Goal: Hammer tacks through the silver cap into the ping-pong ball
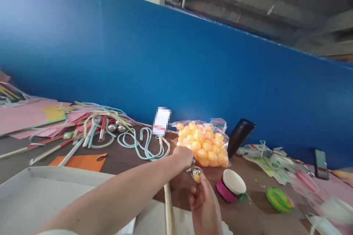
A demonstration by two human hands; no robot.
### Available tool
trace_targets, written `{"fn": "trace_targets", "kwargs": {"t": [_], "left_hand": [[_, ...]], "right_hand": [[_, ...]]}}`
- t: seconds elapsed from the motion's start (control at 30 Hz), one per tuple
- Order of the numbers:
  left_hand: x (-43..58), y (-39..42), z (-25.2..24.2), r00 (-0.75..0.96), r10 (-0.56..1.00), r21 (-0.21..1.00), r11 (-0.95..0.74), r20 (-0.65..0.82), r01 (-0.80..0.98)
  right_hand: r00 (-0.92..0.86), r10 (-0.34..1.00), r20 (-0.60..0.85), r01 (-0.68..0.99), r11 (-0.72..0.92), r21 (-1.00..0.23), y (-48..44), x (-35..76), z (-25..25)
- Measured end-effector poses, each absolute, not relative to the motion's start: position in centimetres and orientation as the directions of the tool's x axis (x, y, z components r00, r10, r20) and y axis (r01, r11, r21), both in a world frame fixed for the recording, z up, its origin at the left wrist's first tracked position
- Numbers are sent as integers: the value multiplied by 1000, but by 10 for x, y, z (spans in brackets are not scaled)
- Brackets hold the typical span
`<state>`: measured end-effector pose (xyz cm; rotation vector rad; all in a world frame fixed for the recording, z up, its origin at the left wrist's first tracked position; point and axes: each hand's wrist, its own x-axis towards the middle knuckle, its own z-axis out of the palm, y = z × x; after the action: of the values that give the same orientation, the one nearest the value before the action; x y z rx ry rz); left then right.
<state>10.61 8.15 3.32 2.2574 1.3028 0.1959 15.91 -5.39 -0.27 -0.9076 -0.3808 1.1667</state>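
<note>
My right hand (205, 205) is closed at the bottom centre, its thumb and curled fingers on a small, shiny, rounded silver piece (196, 173) with an orange patch on its surface. Whether the orange is a reflection or something lying on it, I cannot tell. My left hand (184, 156) reaches across from the lower left, close to the silver piece and in front of a clear plastic bag (202, 143) of orange balls. Its fingers are hidden. Below it, a pale wooden stick (168, 211) lies over white sheets.
Right of my hands stand a white cup (234, 182) with a pink band, a green-yellow ring (279, 199) and a black cylinder (241, 136). Leftward are a white tray (68, 176), a looped light-blue cord (146, 145), paper and sticks. A blue wall (176, 62) rises behind.
</note>
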Motion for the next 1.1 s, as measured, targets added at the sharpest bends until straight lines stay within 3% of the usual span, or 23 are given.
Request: {"fn": "trace_targets", "kwargs": {"t": [0.23, 0.57, 0.93, 1.1], "left_hand": [[109, 78, 39, 540, 821, 391, -443, -183, 807], [97, 78, 37, 560, 824, 341, -504, -85, 794], [82, 70, 27, 453, 877, 596, -451, 159, 665], [49, 50, 26, 390, 904, 757, -376, 173, 535]], "right_hand": [[376, 904, -205, -630, 87, -772, -52, 159, 1], [363, 909, -205, -616, 69, -785, -50, 159, -1], [350, 918, -186, -583, 58, -811, -48, 163, -7], [286, 944, -165, -602, 43, -798, -47, 165, -9]]}}
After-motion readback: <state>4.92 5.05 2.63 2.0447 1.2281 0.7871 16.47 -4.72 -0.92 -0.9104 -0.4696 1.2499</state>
